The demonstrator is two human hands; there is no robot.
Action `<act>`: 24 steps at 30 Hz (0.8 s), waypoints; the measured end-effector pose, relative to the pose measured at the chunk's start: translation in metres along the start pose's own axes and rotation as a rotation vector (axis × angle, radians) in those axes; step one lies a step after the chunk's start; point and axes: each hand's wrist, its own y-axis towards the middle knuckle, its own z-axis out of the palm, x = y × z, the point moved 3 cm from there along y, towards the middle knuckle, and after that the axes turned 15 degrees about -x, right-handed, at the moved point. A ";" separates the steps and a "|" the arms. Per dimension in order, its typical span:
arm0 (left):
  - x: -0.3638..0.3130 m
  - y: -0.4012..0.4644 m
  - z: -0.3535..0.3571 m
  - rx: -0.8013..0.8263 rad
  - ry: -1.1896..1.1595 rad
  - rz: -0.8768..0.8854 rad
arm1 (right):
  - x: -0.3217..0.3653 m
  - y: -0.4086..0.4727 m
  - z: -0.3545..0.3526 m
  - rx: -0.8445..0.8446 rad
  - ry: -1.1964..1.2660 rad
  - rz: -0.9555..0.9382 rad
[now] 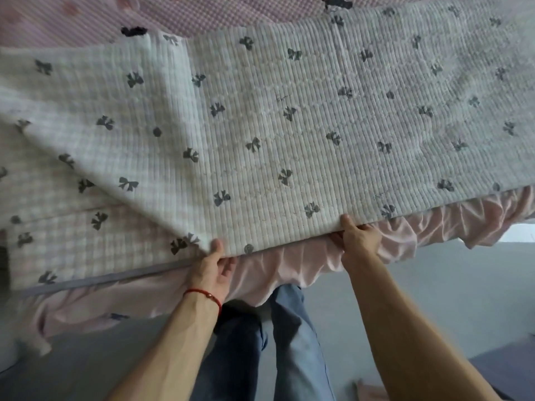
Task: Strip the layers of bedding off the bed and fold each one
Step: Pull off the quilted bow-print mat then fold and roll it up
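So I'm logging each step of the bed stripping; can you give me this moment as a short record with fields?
layer in hand: quilted white pad with grey bows
left hand: grips the pad's near edge, thumb on top
right hand: grips the same edge, further right
pad state: near edge lifted, a fold running up to the left
beneath: pink ruffled skirt hanging at the bed's edge
far side: pink checked bedding
folding: not yet begun

A grey floor (451,287) lies below, with 2 legs in blue jeans (292,337) on it and a red string bracelet (207,295) above.
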 end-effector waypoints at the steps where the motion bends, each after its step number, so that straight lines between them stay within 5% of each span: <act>1: -0.004 0.000 0.002 0.007 0.020 -0.006 | -0.002 -0.003 0.002 -0.004 0.000 -0.016; 11: -0.083 0.018 -0.007 0.138 -0.335 -0.035 | -0.047 -0.061 0.035 0.319 -0.132 0.122; 16: -0.080 0.023 -0.021 0.292 -0.323 -0.036 | -0.049 -0.082 0.047 0.417 -0.135 0.139; 24: -0.054 0.030 -0.077 0.054 -0.296 0.107 | -0.049 -0.085 0.044 0.281 -0.220 0.031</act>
